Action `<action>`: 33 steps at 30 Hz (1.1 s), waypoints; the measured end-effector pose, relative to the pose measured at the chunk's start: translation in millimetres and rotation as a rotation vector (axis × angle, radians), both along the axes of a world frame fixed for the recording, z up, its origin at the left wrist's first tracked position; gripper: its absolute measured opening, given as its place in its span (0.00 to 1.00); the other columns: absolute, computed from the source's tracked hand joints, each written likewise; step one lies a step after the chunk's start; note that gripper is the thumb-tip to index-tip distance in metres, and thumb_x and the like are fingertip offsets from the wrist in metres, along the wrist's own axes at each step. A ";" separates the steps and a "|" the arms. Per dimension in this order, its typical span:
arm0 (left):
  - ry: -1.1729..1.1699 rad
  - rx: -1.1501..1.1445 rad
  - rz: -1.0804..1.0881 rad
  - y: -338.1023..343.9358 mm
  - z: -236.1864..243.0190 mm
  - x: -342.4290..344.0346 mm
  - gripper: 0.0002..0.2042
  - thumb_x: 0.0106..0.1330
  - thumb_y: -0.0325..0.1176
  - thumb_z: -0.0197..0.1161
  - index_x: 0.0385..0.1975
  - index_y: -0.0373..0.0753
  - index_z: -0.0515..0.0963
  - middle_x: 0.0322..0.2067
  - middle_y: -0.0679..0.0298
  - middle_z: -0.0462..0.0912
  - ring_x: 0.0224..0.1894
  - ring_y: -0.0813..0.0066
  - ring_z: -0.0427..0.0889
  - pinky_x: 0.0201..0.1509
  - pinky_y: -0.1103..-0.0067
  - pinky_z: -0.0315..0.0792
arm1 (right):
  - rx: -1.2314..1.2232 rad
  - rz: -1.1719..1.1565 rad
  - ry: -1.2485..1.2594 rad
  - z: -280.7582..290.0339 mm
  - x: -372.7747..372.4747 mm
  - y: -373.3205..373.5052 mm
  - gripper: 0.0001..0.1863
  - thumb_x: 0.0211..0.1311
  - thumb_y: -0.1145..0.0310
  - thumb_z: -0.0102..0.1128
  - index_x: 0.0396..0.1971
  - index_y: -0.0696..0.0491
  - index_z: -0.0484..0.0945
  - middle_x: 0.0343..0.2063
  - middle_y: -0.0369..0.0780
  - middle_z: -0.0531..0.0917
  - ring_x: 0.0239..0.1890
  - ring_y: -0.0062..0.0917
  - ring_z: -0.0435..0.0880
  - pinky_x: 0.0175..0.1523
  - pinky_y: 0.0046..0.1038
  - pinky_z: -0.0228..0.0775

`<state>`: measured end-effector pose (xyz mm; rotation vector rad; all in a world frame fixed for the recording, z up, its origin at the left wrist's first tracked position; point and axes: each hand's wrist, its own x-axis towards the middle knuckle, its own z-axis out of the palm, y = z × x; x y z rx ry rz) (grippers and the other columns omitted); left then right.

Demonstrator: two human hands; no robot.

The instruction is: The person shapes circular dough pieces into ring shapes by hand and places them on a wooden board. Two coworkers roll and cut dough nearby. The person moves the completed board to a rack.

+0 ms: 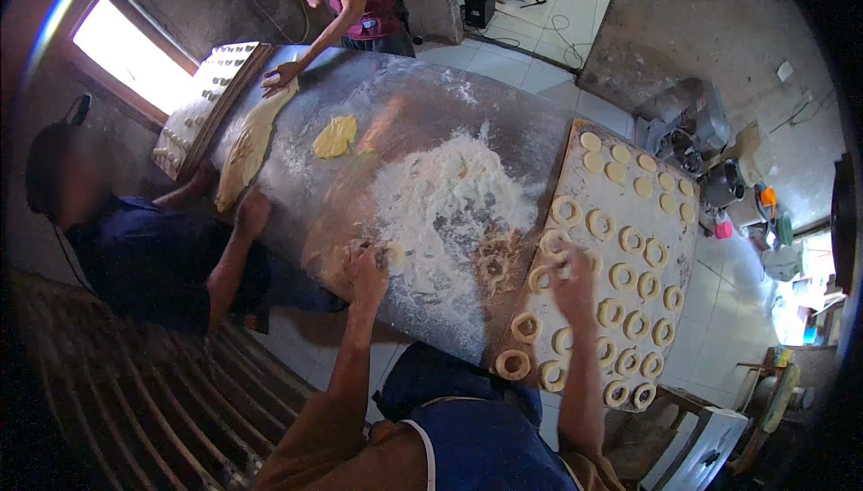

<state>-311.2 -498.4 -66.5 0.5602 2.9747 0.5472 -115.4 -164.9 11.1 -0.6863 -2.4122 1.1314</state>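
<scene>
Both grips unclear: left hand point(367, 268) by table edge point(400, 313), right hand point(573, 280) over crowded rings point(612, 276).

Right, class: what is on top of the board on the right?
Dough rings lie across most of the board, with plain dough discs at its far end. The right hand covers one patch; whatever lies directly beneath it cannot be seen.

Between the left hand point(366, 265) and the right hand point(571, 283), open room is offered above the low flour heap point(449, 181). At left, the table point(404, 87) is obstructed by a long dough piece point(247, 154) and co-workers' arms point(235, 253); at right, the board point(620, 202) is crowded by dough rings point(612, 277).
</scene>
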 end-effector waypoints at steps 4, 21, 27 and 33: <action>-0.052 0.272 -0.051 16.0 7.1 -1.6 0.19 0.60 0.32 0.62 0.50 0.33 0.74 0.46 0.49 0.78 0.53 0.56 0.74 0.59 0.64 0.65 | -0.153 0.214 -0.007 -10.4 -58.8 -100.3 0.16 0.52 0.70 0.62 0.43 0.54 0.78 0.36 0.46 0.81 0.42 0.39 0.78 0.51 0.35 0.70; -0.423 0.704 -0.242 27.5 74.4 0.8 0.11 0.67 0.31 0.56 0.40 0.31 0.79 0.32 0.64 0.81 0.34 0.78 0.78 0.38 0.79 0.74 | -0.586 0.042 0.217 -6.1 -116.9 -180.9 0.26 0.53 0.80 0.62 0.54 0.62 0.66 0.32 0.42 0.83 0.32 0.24 0.83 0.38 0.26 0.77; -1.197 1.521 -0.012 36.7 72.0 7.6 0.13 0.66 0.26 0.54 0.49 0.32 0.73 0.40 0.62 0.78 0.37 0.74 0.78 0.39 0.78 0.74 | -0.864 0.288 0.088 17.5 -115.4 -168.1 0.26 0.60 0.68 0.57 0.57 0.56 0.62 0.29 0.41 0.80 0.30 0.25 0.80 0.37 0.27 0.74; -1.313 1.869 0.005 51.5 37.2 20.5 0.14 0.64 0.31 0.52 0.49 0.40 0.66 0.41 0.65 0.73 0.39 0.71 0.77 0.37 0.77 0.72 | -0.562 -0.140 -0.144 -32.1 -117.4 -148.8 0.27 0.68 0.48 0.41 0.35 0.59 0.77 0.25 0.40 0.78 0.34 0.23 0.79 0.40 0.26 0.69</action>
